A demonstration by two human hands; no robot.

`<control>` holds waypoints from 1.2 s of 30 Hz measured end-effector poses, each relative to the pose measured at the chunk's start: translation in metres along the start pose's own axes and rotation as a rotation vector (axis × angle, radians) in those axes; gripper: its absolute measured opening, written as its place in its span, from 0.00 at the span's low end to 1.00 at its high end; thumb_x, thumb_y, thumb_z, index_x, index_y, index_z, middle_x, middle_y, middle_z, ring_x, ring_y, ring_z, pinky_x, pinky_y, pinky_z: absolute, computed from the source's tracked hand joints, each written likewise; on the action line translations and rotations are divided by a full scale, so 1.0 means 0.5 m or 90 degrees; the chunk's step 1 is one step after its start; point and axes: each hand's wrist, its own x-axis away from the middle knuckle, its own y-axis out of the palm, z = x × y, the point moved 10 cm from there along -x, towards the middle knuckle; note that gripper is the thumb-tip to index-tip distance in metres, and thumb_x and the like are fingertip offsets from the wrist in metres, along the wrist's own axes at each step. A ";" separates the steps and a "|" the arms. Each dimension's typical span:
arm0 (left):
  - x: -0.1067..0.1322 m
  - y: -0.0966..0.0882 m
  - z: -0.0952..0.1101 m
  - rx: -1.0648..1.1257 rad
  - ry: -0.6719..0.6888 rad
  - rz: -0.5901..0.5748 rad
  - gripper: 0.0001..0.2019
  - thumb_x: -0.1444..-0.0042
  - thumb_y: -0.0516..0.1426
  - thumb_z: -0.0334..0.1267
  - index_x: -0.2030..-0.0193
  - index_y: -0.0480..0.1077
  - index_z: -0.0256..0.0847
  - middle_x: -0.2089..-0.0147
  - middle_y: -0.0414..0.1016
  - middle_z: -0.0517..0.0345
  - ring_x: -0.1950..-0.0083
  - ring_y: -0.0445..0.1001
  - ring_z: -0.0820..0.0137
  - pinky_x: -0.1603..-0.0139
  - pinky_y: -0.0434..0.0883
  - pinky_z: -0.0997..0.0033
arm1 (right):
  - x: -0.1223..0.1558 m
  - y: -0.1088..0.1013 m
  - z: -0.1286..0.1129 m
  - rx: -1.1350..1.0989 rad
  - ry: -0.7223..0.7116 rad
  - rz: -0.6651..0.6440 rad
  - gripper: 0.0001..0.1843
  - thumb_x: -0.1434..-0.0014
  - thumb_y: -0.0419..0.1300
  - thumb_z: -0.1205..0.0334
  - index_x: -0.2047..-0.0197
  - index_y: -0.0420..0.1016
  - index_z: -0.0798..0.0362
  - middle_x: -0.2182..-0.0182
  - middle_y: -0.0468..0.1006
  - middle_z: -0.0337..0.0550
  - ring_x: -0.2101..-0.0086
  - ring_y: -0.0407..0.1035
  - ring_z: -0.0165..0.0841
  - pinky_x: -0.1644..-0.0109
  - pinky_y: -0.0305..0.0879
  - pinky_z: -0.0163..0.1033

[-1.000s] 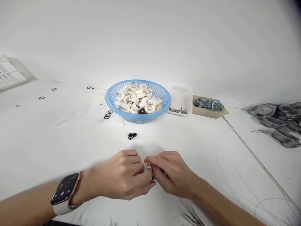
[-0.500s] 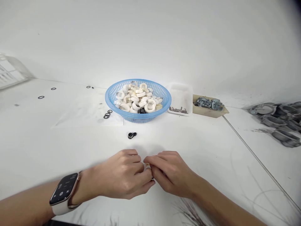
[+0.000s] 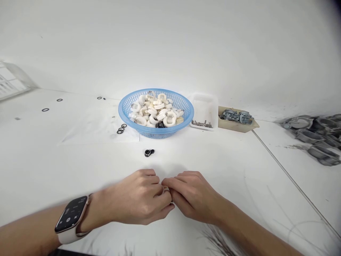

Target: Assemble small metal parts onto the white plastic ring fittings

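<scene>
My left hand [image 3: 138,199] and my right hand [image 3: 191,195] meet low in the middle of the white table, fingers curled and pinched together around a small pale part [image 3: 166,189] that is mostly hidden between them. A smartwatch [image 3: 70,218] sits on my left wrist. Beyond the hands lies a small black ring part [image 3: 149,153]. Farther back stands a blue basket [image 3: 125,105] filled with white ring-shaped parts [image 3: 157,112].
Black O-rings [image 3: 120,130] lie left of the basket, with more at the far left [image 3: 45,109]. A clear tray with metal pins [image 3: 204,112] and a cardboard box of metal parts [image 3: 236,119] stand right of it. Grey metal castings [image 3: 317,137] pile at the right edge.
Both hands stay pinched together on the small part; the fingertips have shifted only slightly. The view has tilted a little.
</scene>
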 end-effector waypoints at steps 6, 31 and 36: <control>0.004 0.002 0.002 -0.002 0.009 0.006 0.11 0.39 0.55 0.36 0.71 0.60 0.41 0.78 0.59 0.65 0.77 0.53 0.71 0.74 0.57 0.66 | 0.002 0.000 0.000 0.011 -0.001 0.001 0.09 0.40 0.47 0.69 0.69 0.64 0.51 0.81 0.59 0.30 0.81 0.51 0.27 0.74 0.46 0.36; 0.003 0.015 -0.003 0.006 -0.001 -0.030 0.10 0.38 0.54 0.36 0.70 0.60 0.41 0.77 0.61 0.64 0.76 0.56 0.71 0.72 0.57 0.65 | 0.001 0.004 -0.001 0.037 -0.001 -0.016 0.10 0.39 0.47 0.68 0.68 0.67 0.51 0.81 0.63 0.31 0.80 0.53 0.27 0.73 0.45 0.37; 0.006 0.017 -0.001 0.006 -0.001 -0.032 0.10 0.38 0.54 0.36 0.70 0.60 0.41 0.76 0.62 0.64 0.76 0.56 0.71 0.71 0.57 0.65 | 0.001 0.009 0.000 0.043 0.001 -0.030 0.10 0.40 0.47 0.69 0.69 0.67 0.51 0.81 0.64 0.31 0.80 0.53 0.27 0.73 0.45 0.37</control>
